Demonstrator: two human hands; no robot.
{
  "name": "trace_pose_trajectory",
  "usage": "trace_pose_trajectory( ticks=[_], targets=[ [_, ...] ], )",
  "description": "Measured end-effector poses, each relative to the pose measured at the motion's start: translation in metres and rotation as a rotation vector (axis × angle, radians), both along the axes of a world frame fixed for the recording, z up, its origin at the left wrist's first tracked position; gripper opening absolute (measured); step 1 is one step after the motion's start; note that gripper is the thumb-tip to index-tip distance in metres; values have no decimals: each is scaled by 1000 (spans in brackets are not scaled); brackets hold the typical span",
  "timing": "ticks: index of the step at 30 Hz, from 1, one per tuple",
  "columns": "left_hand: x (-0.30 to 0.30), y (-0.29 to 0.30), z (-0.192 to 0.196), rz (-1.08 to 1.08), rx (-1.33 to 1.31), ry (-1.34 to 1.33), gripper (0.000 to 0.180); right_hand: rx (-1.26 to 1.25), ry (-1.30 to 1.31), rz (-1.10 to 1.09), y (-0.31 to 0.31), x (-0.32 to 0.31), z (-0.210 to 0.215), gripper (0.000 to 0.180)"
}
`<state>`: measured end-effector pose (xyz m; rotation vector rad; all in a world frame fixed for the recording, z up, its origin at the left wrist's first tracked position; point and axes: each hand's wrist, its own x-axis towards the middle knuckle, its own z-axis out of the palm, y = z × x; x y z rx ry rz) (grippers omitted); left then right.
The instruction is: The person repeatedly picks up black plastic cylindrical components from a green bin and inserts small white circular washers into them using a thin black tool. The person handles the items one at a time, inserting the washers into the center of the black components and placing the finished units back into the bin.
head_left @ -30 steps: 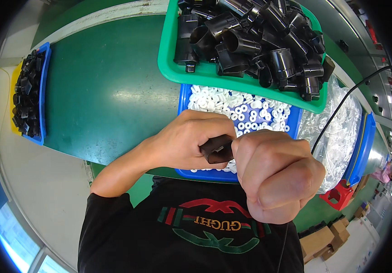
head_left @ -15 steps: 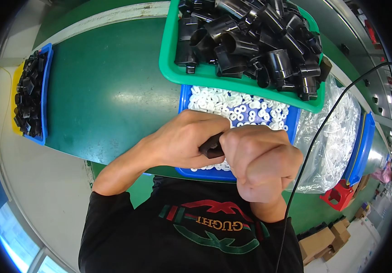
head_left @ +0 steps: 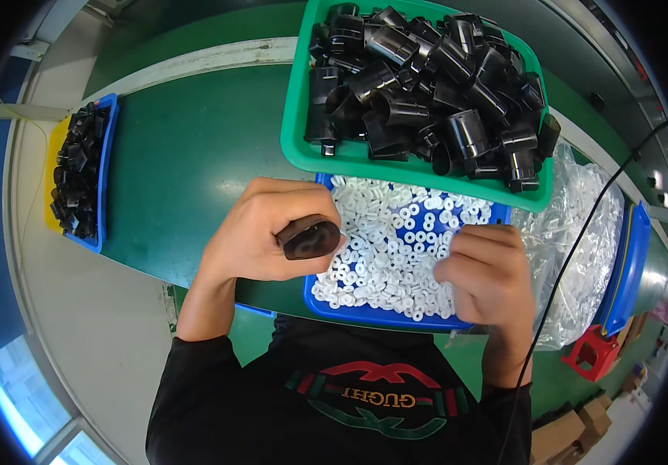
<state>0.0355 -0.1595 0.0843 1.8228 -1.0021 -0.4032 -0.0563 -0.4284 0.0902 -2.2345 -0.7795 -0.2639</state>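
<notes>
1. Two bare hands work over a shallow blue plastic tray (head_left: 365, 314) heaped with small white plastic rings (head_left: 396, 240), at the near edge of a green surface (head_left: 186, 155).
2. The left hand (head_left: 260, 232) has its fingers clamped around a dark, rounded plastic tube piece (head_left: 309, 237), held just above the tray's left side.
3. The right hand (head_left: 485, 271) hovers over the tray's right part, fingers curled together with the tips pinched; whether a ring sits between them cannot be told.
4. A green plastic crate (head_left: 303, 151) piled with black plastic tube fittings (head_left: 434, 85) stands behind the blue tray, overlapping its far edge.
5. A crumpled clear plastic bag (head_left: 582, 240) lies right of the tray.
6. A small blue bin (head_left: 107, 167) of little black parts sits well apart on the left.
</notes>
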Motion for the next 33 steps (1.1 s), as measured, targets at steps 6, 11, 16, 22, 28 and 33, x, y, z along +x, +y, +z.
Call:
trace_pose_trajectory(
  ticks=[6,11,16,22,28,33],
  targets=[
    [11,0,20,122,126,-84,20,-264,-89,-178,1,-8,-41,13],
    [85,20,9,546,-90,-85,72,-277,-90,-223,3,-7,-49,14],
    [195,10,-41,862,172,-273,42,-241,-112,-261,5,-6,-60,19],
    [277,-34,-79,617,431,-589,56,-267,-112,-263,2,-8,-66,12],
    [289,-56,-75,566,447,-623,45,-267,-125,-286,4,-9,-65,13],
    [229,-79,-24,655,210,-597,29,-337,-90,-260,2,-9,-64,9]
  ],
)
